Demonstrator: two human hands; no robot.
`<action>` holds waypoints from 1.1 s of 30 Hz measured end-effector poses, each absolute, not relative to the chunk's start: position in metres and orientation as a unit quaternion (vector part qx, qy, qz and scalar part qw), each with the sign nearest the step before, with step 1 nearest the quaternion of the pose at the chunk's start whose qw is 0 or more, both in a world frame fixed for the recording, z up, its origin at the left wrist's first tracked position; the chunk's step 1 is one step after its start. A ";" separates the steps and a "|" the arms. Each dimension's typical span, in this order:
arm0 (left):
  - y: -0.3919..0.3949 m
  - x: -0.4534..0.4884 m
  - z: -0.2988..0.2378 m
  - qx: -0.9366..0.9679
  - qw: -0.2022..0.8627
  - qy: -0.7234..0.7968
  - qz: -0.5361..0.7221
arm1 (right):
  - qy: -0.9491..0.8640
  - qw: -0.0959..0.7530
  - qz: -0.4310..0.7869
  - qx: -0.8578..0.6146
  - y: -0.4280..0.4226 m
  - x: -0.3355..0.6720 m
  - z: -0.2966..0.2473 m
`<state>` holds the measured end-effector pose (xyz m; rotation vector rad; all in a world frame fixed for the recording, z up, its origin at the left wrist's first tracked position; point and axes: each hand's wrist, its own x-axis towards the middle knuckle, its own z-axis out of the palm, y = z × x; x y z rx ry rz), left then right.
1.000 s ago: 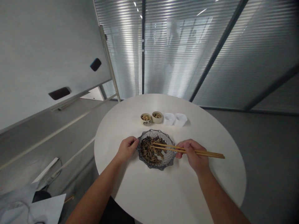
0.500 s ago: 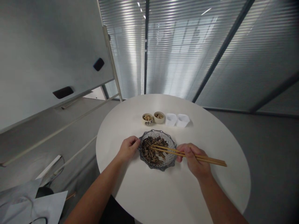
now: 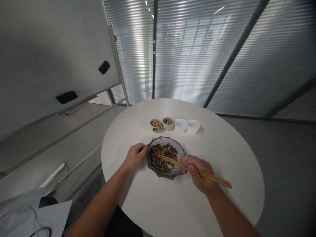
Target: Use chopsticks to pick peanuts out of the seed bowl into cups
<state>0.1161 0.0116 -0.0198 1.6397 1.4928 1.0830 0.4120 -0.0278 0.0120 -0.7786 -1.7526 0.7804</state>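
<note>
Left hand (image 3: 135,157) curled against the glass dish (image 3: 168,139) rim, apparently steadying it; right hand (image 3: 197,174) pinches 2 chopsticks (image 3: 214,178), tips over sunflower seeds (image 3: 163,157) between the hands.

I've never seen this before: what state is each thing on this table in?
Left hand: curled closed against the plate rim.
Right hand: gripping the chopsticks.
Long thin wooden chopsticks: tips over the seeds.
Scalloped clear glass plate: full of seeds.
Dark striped sunflower seeds: piled, unshelled.
Two small cream ceramic cups: upright, holding pale kernels.
Two white square containers: upright, open.
</note>
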 end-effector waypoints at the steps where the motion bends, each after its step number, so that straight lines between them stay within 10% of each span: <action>1: 0.012 0.116 -0.020 0.627 0.331 0.571 0.413 | -0.725 0.518 0.322 -0.320 -0.028 0.411 0.012; 33: 0.010 0.116 -0.020 0.625 0.333 0.570 0.416 | -0.344 0.702 0.485 -0.392 -0.001 0.408 0.017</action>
